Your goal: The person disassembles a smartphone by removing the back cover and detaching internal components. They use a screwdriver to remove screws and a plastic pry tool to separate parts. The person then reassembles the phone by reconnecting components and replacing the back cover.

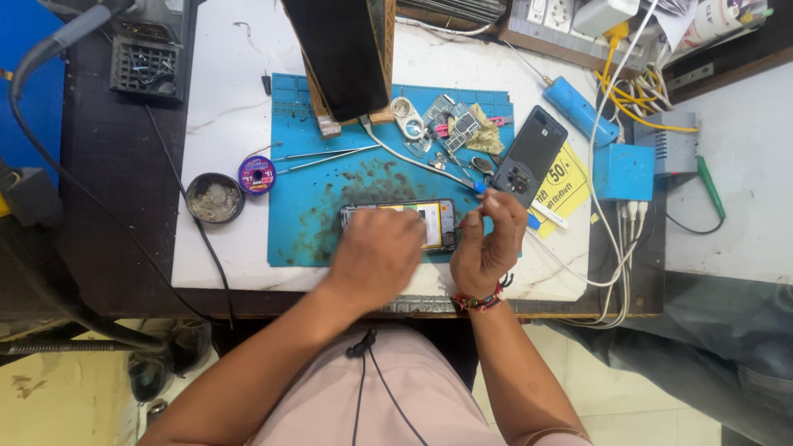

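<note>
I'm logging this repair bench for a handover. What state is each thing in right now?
Phone: opened, lying flat on the blue mat.
Back cover: off, lying beside the phone.
Left hand: resting on the phone.
Right hand: pinching a thin tool at the phone's end.
Tweezers: lying unused on the mat.
Round tin: open.

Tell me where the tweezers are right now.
In the head view the tweezers lie on the blue mat, left of centre, beside the purple spool and above the opened phone.
</note>
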